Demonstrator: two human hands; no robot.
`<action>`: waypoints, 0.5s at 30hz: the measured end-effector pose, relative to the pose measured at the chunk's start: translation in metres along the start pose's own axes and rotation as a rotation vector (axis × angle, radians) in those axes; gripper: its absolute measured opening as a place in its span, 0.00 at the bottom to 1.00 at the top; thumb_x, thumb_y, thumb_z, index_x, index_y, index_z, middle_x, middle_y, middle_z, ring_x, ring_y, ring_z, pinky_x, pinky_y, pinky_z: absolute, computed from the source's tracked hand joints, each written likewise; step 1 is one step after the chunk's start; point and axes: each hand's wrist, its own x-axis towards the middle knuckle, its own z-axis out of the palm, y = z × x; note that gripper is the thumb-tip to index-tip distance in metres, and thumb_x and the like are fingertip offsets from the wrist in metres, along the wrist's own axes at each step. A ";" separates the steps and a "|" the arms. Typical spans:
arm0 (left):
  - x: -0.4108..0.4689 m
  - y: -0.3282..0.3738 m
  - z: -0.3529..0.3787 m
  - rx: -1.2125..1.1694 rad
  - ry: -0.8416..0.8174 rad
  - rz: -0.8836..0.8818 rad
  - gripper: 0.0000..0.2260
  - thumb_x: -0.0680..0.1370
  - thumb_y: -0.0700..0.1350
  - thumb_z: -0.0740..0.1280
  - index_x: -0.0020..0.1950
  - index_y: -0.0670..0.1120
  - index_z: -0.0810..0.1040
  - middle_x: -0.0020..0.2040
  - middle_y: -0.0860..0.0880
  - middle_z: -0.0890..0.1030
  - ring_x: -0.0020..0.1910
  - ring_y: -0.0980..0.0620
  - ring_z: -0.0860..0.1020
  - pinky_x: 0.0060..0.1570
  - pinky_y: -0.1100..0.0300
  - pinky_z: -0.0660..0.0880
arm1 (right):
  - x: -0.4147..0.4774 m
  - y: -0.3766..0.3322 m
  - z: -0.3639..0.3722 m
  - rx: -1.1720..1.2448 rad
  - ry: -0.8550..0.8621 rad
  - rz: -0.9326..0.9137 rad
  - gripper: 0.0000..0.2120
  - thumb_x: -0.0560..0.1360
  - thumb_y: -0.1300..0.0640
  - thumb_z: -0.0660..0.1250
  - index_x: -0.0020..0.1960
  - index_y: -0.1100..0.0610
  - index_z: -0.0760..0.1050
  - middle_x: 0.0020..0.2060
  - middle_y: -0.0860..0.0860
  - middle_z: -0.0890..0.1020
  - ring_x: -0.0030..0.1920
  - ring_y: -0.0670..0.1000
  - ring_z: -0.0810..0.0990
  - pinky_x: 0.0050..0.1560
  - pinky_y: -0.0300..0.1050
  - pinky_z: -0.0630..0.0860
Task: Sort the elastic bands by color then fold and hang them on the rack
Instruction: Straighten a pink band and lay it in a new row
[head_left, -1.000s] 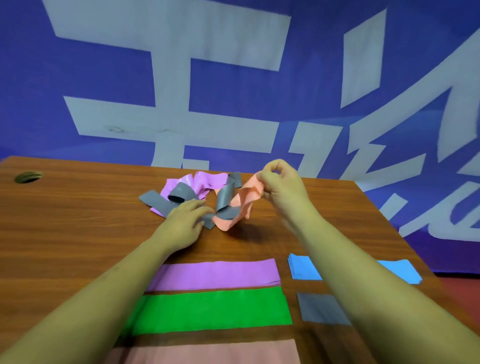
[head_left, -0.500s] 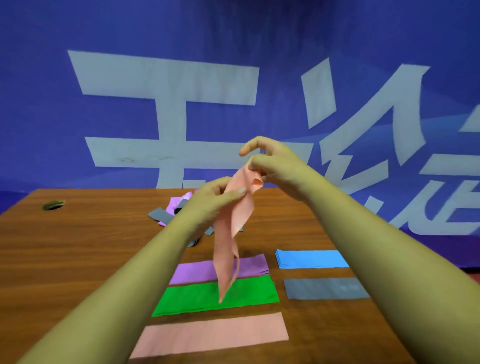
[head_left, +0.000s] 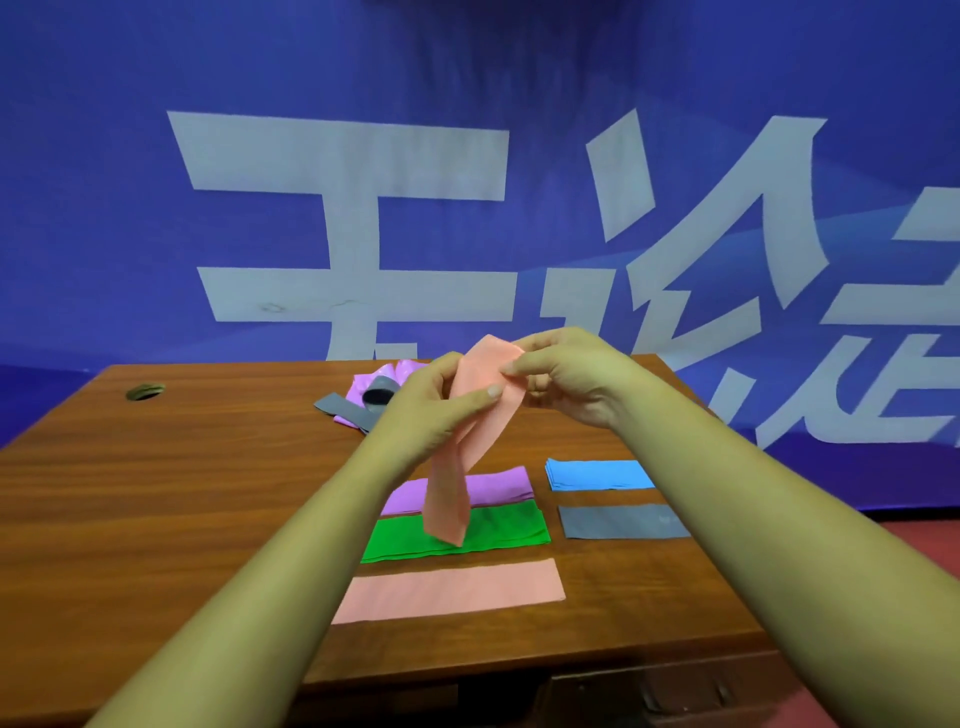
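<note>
1. Two hands meet above the middle of the table (head_left: 156, 493). The left hand (head_left: 431, 410) pinches the salmon band (head_left: 467, 441) between thumb and fingers (head_left: 485, 396). The right hand (head_left: 566, 379) nips the band's top edge with its fingertips (head_left: 511, 369), just at 2 o'clock from the left thumb.
2. Below the fingers, toward 6 o'clock, the band's long edges hang free and its lower end dangles in front of the flat purple band (head_left: 498, 486) and green band (head_left: 498, 530). Whether it touches them cannot be told.
3. Bare wood gives open room from 7 to 10 o'clock of the hands. At 4 o'clock the folded blue band (head_left: 597, 474) and grey band (head_left: 618, 521) lie near the table's right edge. At 6 o'clock a flat salmon strip (head_left: 452, 590) lies nearest the front edge.
4. The held band's top fold sits between the two pinches, and the rest slants down toward 7 o'clock, twisted once under the left palm.
5. Both forearms reach in from 5 and 7 o'clock and converge. The left palm faces right with the thumb on top, and the right hand is turned knuckles-up with its other fingers curled.
6. An unsorted heap (head_left: 363, 400) of pink and grey bands lies at 10 o'clock, partly hidden by the left hand. Farther out, a round hole (head_left: 145, 391) sits near the far left corner, and a blue banner (head_left: 467, 208) fills 12 o'clock.
</note>
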 end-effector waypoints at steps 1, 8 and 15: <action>-0.004 -0.001 0.000 0.012 -0.001 -0.003 0.14 0.72 0.52 0.74 0.53 0.49 0.79 0.48 0.49 0.83 0.47 0.53 0.81 0.45 0.57 0.78 | -0.003 0.000 0.000 0.004 -0.003 -0.007 0.10 0.75 0.67 0.67 0.55 0.68 0.79 0.38 0.61 0.78 0.41 0.57 0.74 0.48 0.50 0.76; -0.026 -0.010 0.004 -0.163 -0.022 -0.065 0.17 0.74 0.56 0.71 0.58 0.49 0.76 0.52 0.47 0.84 0.55 0.50 0.81 0.57 0.50 0.76 | -0.019 -0.011 0.011 -0.178 -0.049 -0.224 0.07 0.78 0.64 0.65 0.50 0.60 0.81 0.43 0.55 0.83 0.43 0.51 0.80 0.43 0.42 0.80; -0.025 0.024 0.003 -0.111 0.167 0.211 0.07 0.81 0.46 0.64 0.53 0.44 0.79 0.43 0.39 0.79 0.42 0.55 0.75 0.42 0.61 0.72 | -0.026 -0.038 0.013 -0.515 -0.034 -0.431 0.09 0.76 0.64 0.66 0.54 0.55 0.80 0.39 0.53 0.83 0.42 0.52 0.82 0.50 0.50 0.81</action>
